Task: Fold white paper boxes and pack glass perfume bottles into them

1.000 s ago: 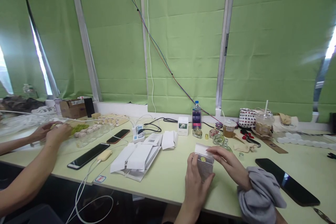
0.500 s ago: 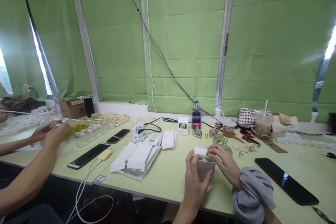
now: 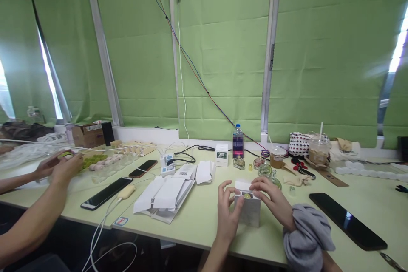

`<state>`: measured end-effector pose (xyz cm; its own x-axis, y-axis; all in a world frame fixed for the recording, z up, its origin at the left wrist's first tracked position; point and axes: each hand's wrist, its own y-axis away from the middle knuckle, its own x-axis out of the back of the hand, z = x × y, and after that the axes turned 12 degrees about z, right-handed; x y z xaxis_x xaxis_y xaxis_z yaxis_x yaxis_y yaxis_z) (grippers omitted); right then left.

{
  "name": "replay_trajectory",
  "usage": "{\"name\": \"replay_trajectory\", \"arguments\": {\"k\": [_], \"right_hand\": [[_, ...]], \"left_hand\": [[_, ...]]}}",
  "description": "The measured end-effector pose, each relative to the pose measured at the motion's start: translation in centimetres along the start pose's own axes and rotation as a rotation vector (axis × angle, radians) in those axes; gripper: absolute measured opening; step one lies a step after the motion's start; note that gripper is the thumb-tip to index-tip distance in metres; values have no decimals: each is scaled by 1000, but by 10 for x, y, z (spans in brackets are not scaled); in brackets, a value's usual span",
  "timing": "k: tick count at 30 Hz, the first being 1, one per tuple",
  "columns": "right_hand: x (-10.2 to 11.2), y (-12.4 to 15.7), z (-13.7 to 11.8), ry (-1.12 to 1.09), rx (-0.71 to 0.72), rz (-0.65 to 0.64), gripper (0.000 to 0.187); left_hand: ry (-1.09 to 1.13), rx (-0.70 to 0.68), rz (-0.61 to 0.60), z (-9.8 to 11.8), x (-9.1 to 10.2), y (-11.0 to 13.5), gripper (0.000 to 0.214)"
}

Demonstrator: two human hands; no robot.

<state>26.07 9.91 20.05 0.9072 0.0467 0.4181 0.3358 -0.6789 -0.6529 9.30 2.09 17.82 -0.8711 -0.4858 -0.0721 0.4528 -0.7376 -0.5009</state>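
Note:
A small white carton (image 3: 250, 212) stands upright at the table's front edge, its top open and the back flap raised. Something round and yellow-green (image 3: 247, 196) shows in its opening. My left hand (image 3: 228, 210) holds the carton at its left side, thumb on the front and index finger near the top edge. From the right, my right hand (image 3: 272, 199) pinches the upper right corner by the flap. A grey scrunched cloth (image 3: 307, 238) surrounds my right wrist. Just behind the carton lie glass bottles (image 3: 265, 170) with green contents, partly hidden by my right hand.
Flattened white cartons (image 3: 168, 191) are piled left of my hands. A closed white box (image 3: 222, 155) and a water bottle (image 3: 238, 141) stand behind. A black phone (image 3: 347, 221) lies right. Another person's hands (image 3: 60, 168) work at far left near a white cable (image 3: 98, 229).
My left hand has shifted slightly left and loosened, uncovering more of the carton's front. The carton now looks more upright. My right hand stays at the flap.

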Motion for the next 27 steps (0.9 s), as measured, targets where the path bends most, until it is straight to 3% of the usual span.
{"name": "replay_trajectory", "arguments": {"k": [8, 12, 16, 22, 27], "right_hand": [[3, 0, -3, -177, -77, 33, 40], [6, 2, -4, -266, -109, -38, 34], [2, 3, 0, -232, -162, -5, 27], [-10, 4, 6, -169, -164, 135, 18], [-7, 3, -2, -130, -107, 90, 11]], "left_hand": [[-52, -39, -211, -1, 5, -13, 68], [38, -18, -120, -4, 3, -13, 50], [76, 78, -65, -11, 2, -13, 29], [157, 240, -7, -12, -7, -14, 18], [221, 330, 49, -3, -16, -11, 14]]}}
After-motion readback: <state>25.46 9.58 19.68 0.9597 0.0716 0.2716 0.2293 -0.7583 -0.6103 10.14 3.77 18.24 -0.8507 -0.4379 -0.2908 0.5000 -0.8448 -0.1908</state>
